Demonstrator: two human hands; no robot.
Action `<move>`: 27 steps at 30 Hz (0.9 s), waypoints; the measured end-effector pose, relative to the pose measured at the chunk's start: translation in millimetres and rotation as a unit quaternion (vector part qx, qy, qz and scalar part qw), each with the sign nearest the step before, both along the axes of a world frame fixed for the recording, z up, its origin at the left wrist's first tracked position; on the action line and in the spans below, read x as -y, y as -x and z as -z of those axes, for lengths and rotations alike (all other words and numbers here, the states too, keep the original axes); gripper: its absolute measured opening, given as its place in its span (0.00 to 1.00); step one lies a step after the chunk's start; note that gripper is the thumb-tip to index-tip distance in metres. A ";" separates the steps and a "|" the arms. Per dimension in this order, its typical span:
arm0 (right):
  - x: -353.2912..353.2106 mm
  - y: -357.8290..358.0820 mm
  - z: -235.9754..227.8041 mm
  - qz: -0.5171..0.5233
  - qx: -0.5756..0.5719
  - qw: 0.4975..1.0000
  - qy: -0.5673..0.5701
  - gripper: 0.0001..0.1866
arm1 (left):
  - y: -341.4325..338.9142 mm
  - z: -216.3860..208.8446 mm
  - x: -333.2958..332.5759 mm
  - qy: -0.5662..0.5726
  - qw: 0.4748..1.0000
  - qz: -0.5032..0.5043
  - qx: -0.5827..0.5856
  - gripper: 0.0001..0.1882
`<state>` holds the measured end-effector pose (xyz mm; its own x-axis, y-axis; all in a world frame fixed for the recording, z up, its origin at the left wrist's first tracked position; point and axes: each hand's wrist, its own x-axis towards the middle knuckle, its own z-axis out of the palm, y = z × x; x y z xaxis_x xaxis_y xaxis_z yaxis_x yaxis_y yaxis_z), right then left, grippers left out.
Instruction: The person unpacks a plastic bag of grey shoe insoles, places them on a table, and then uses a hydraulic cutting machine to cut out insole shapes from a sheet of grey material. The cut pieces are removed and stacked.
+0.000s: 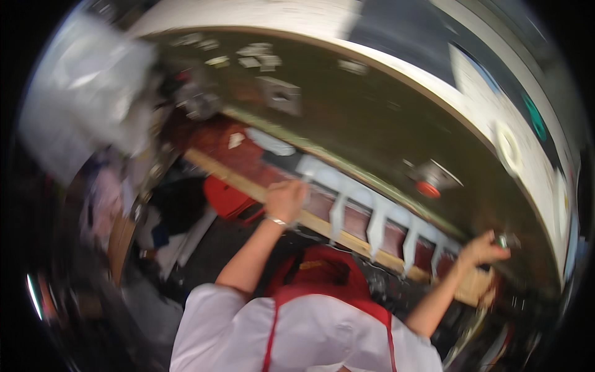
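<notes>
My left hand (286, 199) is closed at the left end of a row of pale cut pieces (375, 217), beside a wooden rail. Whatever its fingers hold, if anything, is hidden. Strips of these pieces hang over the wooden rail (235, 178) across a reddish surface (238, 152). On the right, my right hand (482, 250) has its fingers bent around a small silver-and-green object (503, 240), too blurred to name. A silver plate with a red round part (429, 187) lies on the dark board, between the pale row and the board's far edge.
The dark board (365, 105) curves across, bearing small pale scraps (259, 57) and a square metal plate (280, 96). Beyond it are a white ring (508, 147) and a green item (533, 118). A clear plastic bag (93, 80) and a red object (229, 197) are left.
</notes>
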<state>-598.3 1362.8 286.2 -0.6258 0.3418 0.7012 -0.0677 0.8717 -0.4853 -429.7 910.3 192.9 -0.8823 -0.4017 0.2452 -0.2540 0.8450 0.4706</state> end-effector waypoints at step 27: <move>208.2 -84.5 82.3 -0.312 0.426 0.845 0.082 0.31 | -116.7 -2.1 16.0 -0.054 0.985 -0.016 0.163 0.15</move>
